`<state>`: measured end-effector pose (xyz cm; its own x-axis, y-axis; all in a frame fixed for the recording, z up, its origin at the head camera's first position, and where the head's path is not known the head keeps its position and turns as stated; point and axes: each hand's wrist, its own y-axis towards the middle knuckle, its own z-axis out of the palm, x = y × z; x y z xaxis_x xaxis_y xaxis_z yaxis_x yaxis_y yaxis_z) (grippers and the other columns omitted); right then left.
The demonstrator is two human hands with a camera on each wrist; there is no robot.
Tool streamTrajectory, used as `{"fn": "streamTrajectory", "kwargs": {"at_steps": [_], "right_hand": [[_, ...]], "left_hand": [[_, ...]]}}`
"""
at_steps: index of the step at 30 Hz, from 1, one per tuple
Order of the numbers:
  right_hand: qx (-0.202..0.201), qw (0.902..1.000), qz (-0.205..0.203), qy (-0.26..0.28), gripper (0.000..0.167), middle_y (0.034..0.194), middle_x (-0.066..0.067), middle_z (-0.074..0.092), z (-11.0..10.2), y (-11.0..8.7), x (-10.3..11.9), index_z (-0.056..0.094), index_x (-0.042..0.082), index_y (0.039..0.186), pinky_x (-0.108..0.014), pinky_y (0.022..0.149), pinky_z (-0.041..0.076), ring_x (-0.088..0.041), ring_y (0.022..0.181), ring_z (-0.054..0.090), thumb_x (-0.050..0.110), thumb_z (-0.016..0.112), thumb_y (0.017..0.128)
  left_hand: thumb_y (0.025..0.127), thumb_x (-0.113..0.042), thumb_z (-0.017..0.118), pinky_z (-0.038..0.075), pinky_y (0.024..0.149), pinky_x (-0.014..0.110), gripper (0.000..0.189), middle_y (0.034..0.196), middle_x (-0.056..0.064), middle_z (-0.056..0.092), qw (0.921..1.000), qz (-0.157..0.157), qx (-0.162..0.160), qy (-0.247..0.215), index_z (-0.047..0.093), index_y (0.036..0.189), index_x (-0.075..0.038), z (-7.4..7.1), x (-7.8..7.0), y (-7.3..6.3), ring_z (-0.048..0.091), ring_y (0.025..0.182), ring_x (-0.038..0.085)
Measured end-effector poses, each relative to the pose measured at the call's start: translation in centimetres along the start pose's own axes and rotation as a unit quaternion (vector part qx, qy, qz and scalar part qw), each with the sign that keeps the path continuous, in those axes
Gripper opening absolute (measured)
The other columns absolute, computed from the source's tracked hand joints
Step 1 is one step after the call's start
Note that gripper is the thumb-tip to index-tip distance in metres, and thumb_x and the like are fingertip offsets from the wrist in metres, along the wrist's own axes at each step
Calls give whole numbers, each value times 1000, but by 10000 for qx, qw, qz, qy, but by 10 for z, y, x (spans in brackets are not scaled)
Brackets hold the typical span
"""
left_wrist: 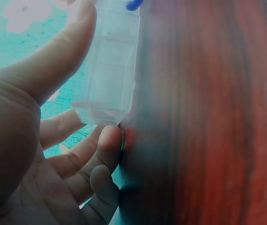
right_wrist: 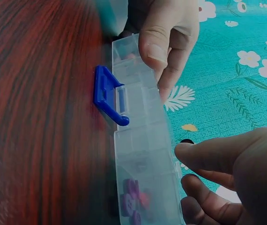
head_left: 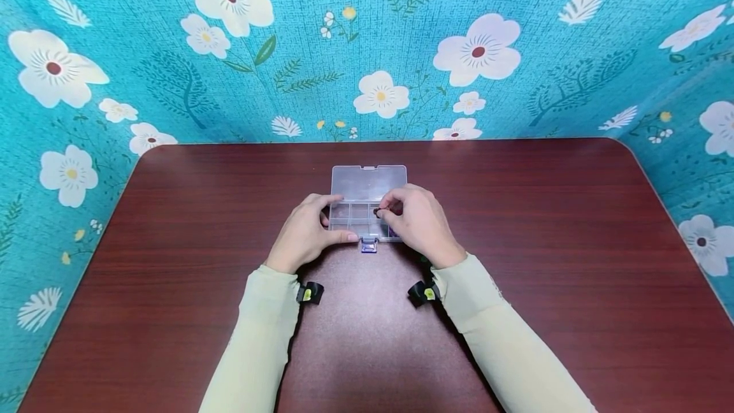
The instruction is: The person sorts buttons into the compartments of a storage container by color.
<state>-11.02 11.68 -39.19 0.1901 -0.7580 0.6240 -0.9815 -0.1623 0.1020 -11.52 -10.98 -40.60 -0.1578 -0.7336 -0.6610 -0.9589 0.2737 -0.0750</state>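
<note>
A clear plastic compartment box (head_left: 340,211) lies on the table with its lid (head_left: 367,182) tipped open toward the wall. My left hand (head_left: 304,232) grips the box's left end, thumb along the front edge and a finger across the back corner. Over the right part of the box, my right hand (head_left: 421,218) pinches a small dark brown button (head_left: 377,212) between thumb and finger. Purple buttons (right_wrist: 130,201) and a red piece (right_wrist: 144,200) sit in the front right compartment. A blue latch (right_wrist: 106,96) hangs down at the box's front.
The dark red wood-grain table (head_left: 172,260) reaches the wall (head_left: 321,101) behind, covered in turquoise flowered paper that also runs along both sides. Black straps with yellow-green tags (head_left: 308,294) are on both wrists, below pale sleeves (head_left: 252,343).
</note>
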Motion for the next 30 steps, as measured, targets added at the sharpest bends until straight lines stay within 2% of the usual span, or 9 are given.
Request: {"fn": "streamTrajectory", "kwargs": {"at_steps": [13,20,25,30], "right_hand": [[-24,9997,-85,-230,3,86,1,64,3,0,0,77,15,89,-36,72,45,-19,82,57,17,77,86],[79,9996,38,-272,4,88,0,65,2,1,1,78,17,90,-37,73,45,-20,83,56,18,77,86],[138,9996,87,-225,5,89,-1,65,1,1,2,78,17,92,-37,75,45,-20,84,57,18,77,87],[123,9999,-115,18,7,91,-3,66,-3,-1,-1,77,14,94,-37,76,46,-21,83,60,17,77,88]], "left_hand": [[71,-47,90,42,75,35,81,100,4,55,10000,-6,-5,49,60,140,-16,1,1,1,52,82,18],[72,-47,89,42,75,35,80,100,4,55,10000,-27,15,29,60,140,-16,0,0,0,52,82,19],[72,-46,90,42,75,35,80,100,4,55,10000,-39,9,21,60,140,-16,0,-1,0,52,82,19],[72,-47,90,42,74,35,81,99,4,55,10000,-55,6,22,60,140,-16,0,-1,0,52,82,19]]}}
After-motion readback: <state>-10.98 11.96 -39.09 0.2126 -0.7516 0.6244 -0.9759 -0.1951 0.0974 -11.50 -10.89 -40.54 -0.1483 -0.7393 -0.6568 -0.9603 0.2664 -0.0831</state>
